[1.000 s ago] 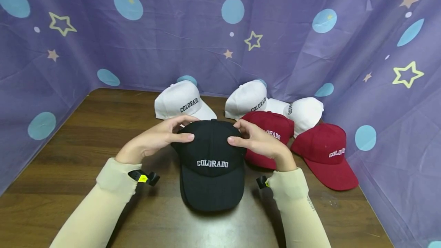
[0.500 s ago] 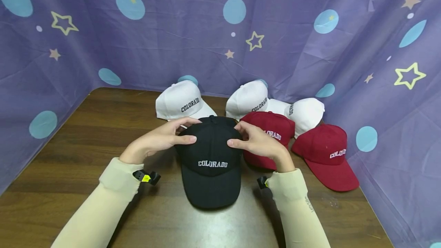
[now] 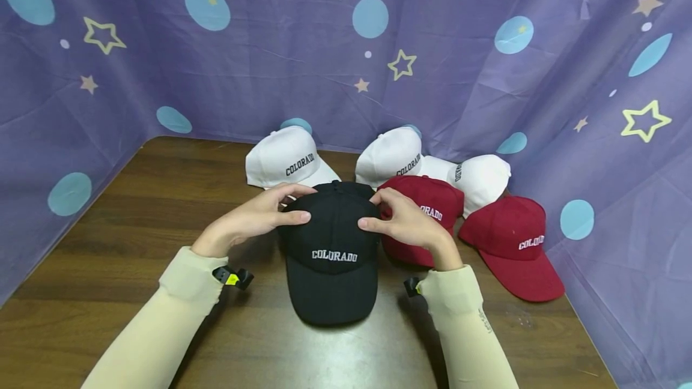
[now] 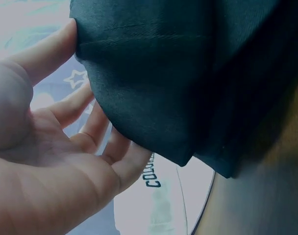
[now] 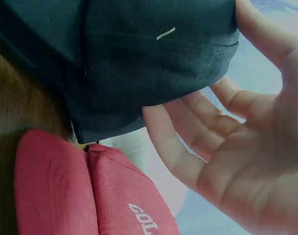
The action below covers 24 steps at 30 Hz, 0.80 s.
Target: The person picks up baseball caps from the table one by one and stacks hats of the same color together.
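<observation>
A black baseball cap [image 3: 333, 290] with white COLORADO lettering faces me in the middle of the table, brim toward me. My left hand [image 3: 258, 218] grips its left side, thumb on the crown and fingers behind. On the opposite side my right hand [image 3: 405, 221] holds it the same way. Both wrist views show a second black edge just below the cap's rim [image 4: 139, 107], as of another black cap nested underneath. In the right wrist view the fingertips curl under the black cloth [image 5: 159, 63], right at its edge.
One white cap [image 3: 283, 152] stands behind my left hand. Two more white caps, one at centre back [image 3: 389, 152] and one at right [image 3: 481, 179], are near the curtain. Two red caps, one beside my right hand [image 3: 413, 251] and another farther right [image 3: 519, 275], lie on the wooden table [image 3: 108, 257].
The black cap has settled slightly; the second brim edge that showed at its left a second ago is now covered. Both hands keep their grip, the left shifting a little right.
</observation>
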Available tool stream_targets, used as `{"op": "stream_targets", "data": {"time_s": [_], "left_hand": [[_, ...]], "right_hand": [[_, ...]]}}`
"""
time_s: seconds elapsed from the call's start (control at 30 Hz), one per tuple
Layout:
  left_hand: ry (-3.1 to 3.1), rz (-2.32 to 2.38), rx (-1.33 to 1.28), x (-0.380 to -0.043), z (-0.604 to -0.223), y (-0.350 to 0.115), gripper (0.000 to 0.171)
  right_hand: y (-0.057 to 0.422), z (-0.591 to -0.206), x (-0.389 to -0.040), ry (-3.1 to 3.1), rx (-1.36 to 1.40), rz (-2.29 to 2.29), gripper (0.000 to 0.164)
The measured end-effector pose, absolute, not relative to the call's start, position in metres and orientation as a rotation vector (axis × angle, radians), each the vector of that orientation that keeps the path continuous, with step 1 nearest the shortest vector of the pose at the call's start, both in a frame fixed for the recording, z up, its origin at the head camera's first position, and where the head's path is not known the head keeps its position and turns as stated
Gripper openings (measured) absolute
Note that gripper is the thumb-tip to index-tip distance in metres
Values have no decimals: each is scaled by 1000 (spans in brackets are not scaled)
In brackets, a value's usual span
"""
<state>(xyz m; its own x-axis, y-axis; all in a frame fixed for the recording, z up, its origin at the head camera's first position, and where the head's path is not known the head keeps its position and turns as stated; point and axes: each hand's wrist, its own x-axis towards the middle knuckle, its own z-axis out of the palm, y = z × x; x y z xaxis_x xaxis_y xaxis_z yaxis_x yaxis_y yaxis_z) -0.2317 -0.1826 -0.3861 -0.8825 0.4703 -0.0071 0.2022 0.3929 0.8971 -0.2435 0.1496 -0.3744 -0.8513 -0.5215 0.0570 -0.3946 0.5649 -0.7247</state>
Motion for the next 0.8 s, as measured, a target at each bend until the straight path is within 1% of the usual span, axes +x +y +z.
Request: {"op": "stream_targets", "data": {"time_s": [0.27, 0.47, 0.63, 0.8], "left_hand": [[2369, 1510, 631, -237, -390, -187, 52], [2345, 1545, 629, -238, -393, -186, 52], [2382, 1526, 646, -239, -395, -185, 52], [2447, 1491, 662, -238, -395, -184, 51]], "right_hand": [[148, -377, -245, 2612, -835, -1147, 33], [149, -379, -246, 2604, -773, -1159, 33], [148, -378, -245, 2553, -711, -1186, 37], [147, -380, -244, 2520, -676, -1225, 46]]}}
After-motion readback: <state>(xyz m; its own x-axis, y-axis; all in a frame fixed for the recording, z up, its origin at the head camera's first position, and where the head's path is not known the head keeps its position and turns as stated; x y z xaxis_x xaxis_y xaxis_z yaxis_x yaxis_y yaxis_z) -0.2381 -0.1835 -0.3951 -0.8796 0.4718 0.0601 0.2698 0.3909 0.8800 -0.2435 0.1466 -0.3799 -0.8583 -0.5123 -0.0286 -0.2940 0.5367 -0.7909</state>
